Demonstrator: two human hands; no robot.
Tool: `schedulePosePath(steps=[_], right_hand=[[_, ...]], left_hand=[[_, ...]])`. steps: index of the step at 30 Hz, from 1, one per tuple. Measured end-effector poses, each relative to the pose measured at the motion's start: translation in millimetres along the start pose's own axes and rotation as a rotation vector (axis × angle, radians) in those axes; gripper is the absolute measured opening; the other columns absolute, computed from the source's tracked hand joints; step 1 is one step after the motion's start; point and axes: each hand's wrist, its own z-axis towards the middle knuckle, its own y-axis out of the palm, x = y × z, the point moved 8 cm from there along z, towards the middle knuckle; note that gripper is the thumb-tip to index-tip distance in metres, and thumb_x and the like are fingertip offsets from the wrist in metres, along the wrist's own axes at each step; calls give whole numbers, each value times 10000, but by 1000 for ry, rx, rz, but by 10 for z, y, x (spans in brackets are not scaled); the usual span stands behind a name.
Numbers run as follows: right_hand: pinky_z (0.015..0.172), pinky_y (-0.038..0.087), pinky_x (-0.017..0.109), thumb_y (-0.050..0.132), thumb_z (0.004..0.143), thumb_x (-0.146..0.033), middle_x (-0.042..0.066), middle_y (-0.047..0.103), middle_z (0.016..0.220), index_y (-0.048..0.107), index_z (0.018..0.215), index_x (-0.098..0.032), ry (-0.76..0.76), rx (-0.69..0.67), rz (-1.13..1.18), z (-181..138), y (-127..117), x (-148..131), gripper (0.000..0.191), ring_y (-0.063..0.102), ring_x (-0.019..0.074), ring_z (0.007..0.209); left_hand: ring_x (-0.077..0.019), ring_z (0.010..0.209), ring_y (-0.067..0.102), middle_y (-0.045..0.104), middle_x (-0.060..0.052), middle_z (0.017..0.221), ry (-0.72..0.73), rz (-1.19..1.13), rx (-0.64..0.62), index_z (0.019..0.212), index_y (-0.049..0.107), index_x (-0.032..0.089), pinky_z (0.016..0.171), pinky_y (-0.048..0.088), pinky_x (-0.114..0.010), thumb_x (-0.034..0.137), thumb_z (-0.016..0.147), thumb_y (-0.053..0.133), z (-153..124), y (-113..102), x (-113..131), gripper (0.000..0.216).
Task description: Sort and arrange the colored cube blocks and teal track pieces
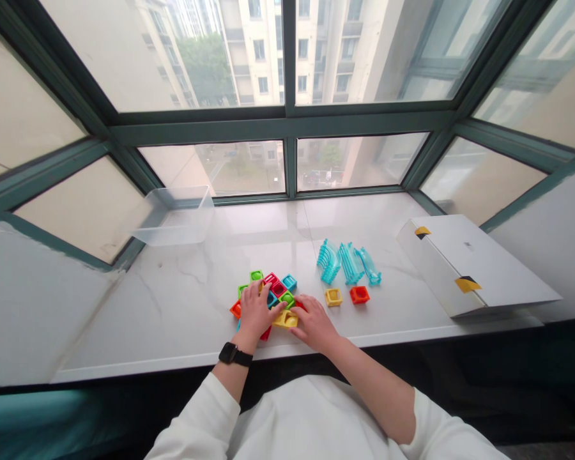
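Observation:
Colourful plastic toy blocks with round hollows lie in a tight cluster near the sill's front edge. My left hand (256, 313) rests over the left part of the cluster with its fingers spread, covering several blocks. Its thumb reaches toward a green block (286, 299) and a yellow block (286, 319). From the right, my right hand (314, 324) has its fingers and thumb curled around the yellow block's right side. Red blocks (278, 289) and a blue block (289, 282) show just beyond my left fingers. Some of the cluster is hidden beneath both hands.
Right of the cluster sit a single yellow block (333, 297) and a red-orange block (359, 294). Behind them lie three translucent turquoise track pieces (351, 263). A clear plastic bin (177, 233) stands back left, and a white box (474, 262) at the right. Window frames border the sill.

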Motion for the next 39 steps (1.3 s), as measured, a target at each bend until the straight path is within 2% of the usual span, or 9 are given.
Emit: schedulePosePath(steps=[3,8,13,16,21,24,30,35,39], right_hand=[[1214,400,606,866,818,-343,159,571,1510,695,1278,-241,-8,-16,21,-12,-4,15,501,482,373,1446],[1226,415,594,852,812,-311,182,520,1568,486,1544,-224,22,-1,48,-78,-63,126,823,454,370,1490],[1238,407,591,867,781,-275,187,500,1589,404,1607,-219,56,-40,31,-117,-50,219,948,450,376,1497],[1226,424,574,832,793,-204,178,519,1572,427,1594,-215,66,-62,16,-98,-20,239,898,486,369,1458],[1180,467,528,602,880,-47,151,600,1472,510,1544,-225,80,-22,-22,-43,-24,259,693,559,322,1349],[1163,473,504,526,908,-30,156,621,1426,558,1506,-204,91,-10,-32,-19,-33,265,623,570,308,1300],[1128,492,472,506,925,-31,147,649,1363,628,1429,-203,103,-12,-29,21,-47,256,547,576,304,1237],[1125,493,479,518,927,-40,144,652,1357,635,1422,-220,96,3,-25,20,-54,246,539,581,301,1240],[1131,486,485,496,931,-26,145,642,1390,628,1429,-214,83,3,-19,8,-73,235,548,581,292,1254]], left_hand=[[-390,1432,452,540,-157,1522,-4,-1,3,1415,613,260,1238,308,-580,634,870,727,-1,1,-5,671],[-390,1428,451,535,-160,1528,-4,-2,-6,1417,610,250,1235,311,-581,637,877,720,0,14,-9,673],[-388,1424,455,544,-148,1521,-2,11,-7,1407,617,272,1227,323,-586,638,879,714,7,17,-11,650],[-387,1424,456,545,-144,1521,-3,12,-6,1403,620,272,1228,325,-581,636,881,711,7,15,-13,642],[-391,1422,456,542,-165,1521,-4,36,-22,1404,624,238,1226,326,-579,650,886,698,9,13,-3,666],[-382,1424,458,537,-158,1529,-12,52,-36,1414,619,238,1230,329,-562,657,887,694,13,8,0,678],[-389,1457,441,527,-172,1548,-21,71,-64,1432,610,228,1253,294,-581,637,902,686,14,-16,38,674],[-388,1570,309,386,-163,1684,53,45,-61,1528,530,224,1289,210,-617,564,982,601,15,-35,293,648],[-373,1576,315,384,-124,1699,150,18,-128,1559,518,295,1284,206,-634,547,1012,553,-5,81,495,602]])
